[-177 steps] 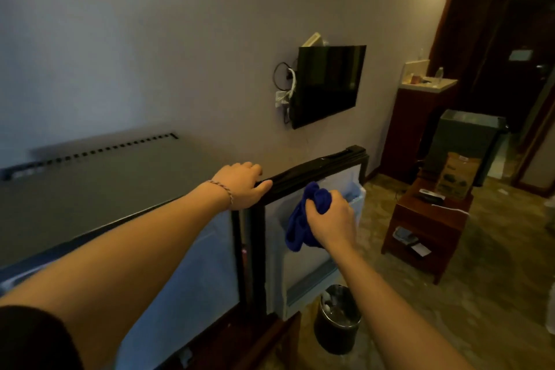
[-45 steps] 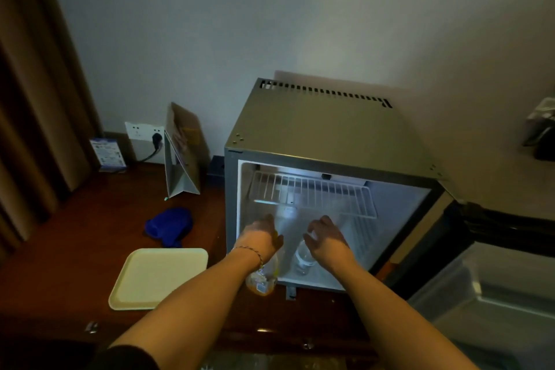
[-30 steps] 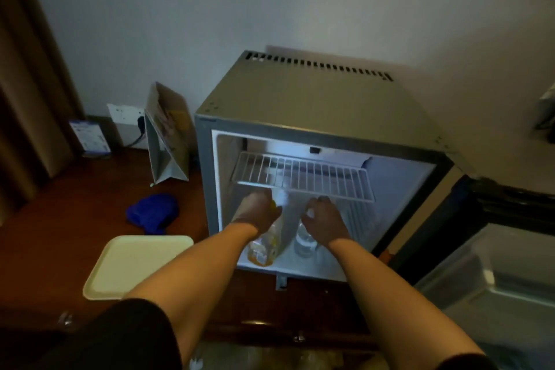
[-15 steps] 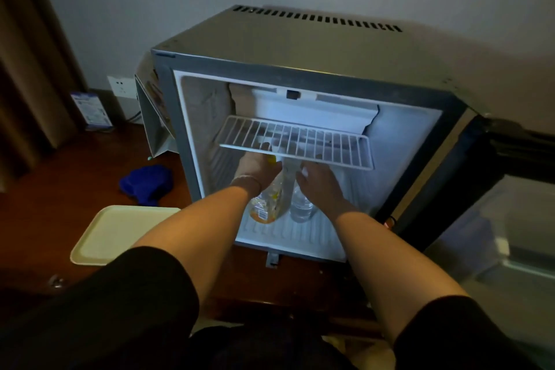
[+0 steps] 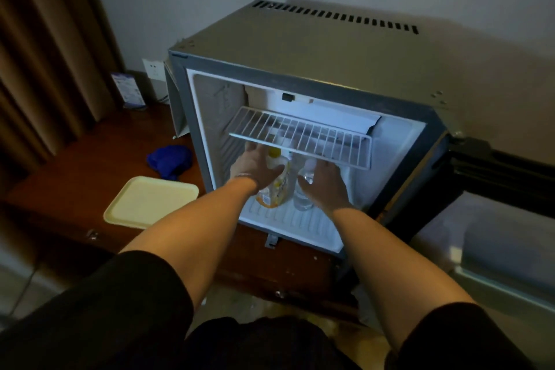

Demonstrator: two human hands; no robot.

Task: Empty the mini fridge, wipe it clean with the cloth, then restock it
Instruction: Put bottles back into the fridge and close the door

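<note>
1. The mini fridge (image 5: pixel 300 51) sits on a dark wooden bench (image 5: pixel 75 165). Its door (image 5: pixel 492 219) hangs wide open on the right side.
2. A white wire shelf (image 5: pixel 300 135) sits high up inside the fridge.
3. Both hands reach in under that shelf.
4. The left hand (image 5: pixel 255 168) is on a bottle with a yellow drink (image 5: pixel 276 189). Its fingers curl round the bottle, so its grip is closed on it.
5. The right hand (image 5: pixel 324 186) is on a clear water bottle (image 5: pixel 303 192). Its fingers wrap round that bottle too, so this grip is also closed on it.
6. The two bottles stand side by side on the fridge floor, near the front. The yellow one leans a little to the right.
7. A blue cloth (image 5: pixel 169 161) lies in a lump on the bench, just left of the fridge. No hand is touching it.
8. A pale tray (image 5: pixel 150 201) lies flat on the bench in front of the cloth.
9. A small card (image 5: pixel 127 90) stands by the wall, near a white socket (image 5: pixel 153 67).
10. Brown curtains (image 5: pixel 45 54) hang on the far left.
11. A folded white card stand (image 5: pixel 177 111) pokes out from behind the left side of the fridge.
</note>
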